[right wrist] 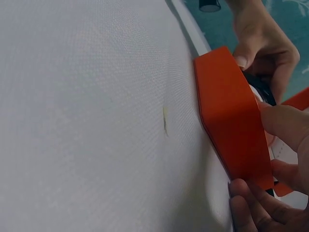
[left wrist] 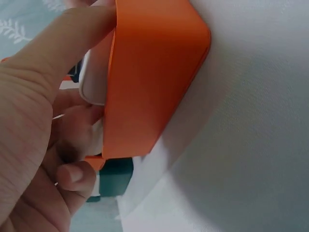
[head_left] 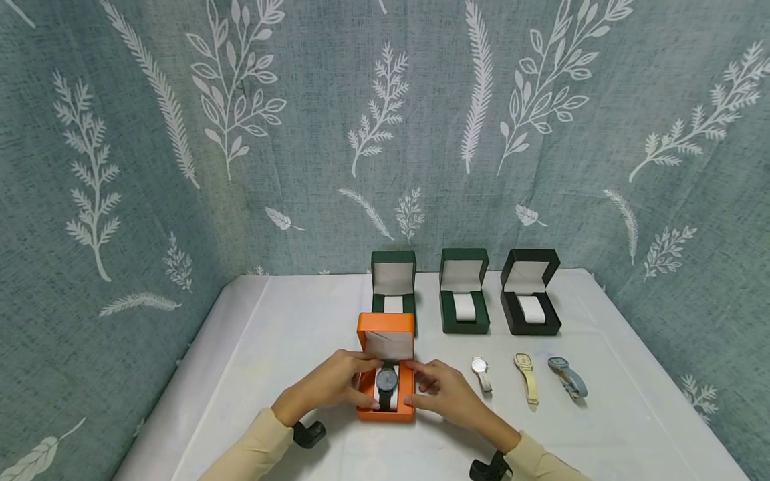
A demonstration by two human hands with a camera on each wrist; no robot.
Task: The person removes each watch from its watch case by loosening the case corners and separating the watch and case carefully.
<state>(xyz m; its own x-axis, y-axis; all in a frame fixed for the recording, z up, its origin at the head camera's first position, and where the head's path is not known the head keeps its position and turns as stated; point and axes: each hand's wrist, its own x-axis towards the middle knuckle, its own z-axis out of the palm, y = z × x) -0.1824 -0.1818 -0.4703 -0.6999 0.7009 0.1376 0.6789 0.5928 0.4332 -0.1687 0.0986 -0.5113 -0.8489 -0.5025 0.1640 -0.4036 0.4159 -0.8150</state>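
Note:
An open orange watch box [head_left: 386,417] stands on the white table, its lid raised at the back. Inside, a black-strapped watch [head_left: 387,381] with a dark dial sits around a white cushion. My left hand [head_left: 334,382] reaches over the left rim, thumb and fingers pinching the watch at the lower and upper strap. In the left wrist view the orange box's side [left wrist: 149,82] hides the watch. My right hand [head_left: 448,395] grips the box's right side, thumb near the front corner and fingers toward the back; the right wrist view shows its fingers [right wrist: 285,123] over the rim.
Behind stand two open green watch boxes [head_left: 465,327] and an open black one [head_left: 534,329], with white cushions. To the right lie a silver watch [head_left: 481,373], a gold watch [head_left: 526,377] and a blue-strapped watch [head_left: 567,376]. A patterned curtain [head_left: 325,133] borders the table.

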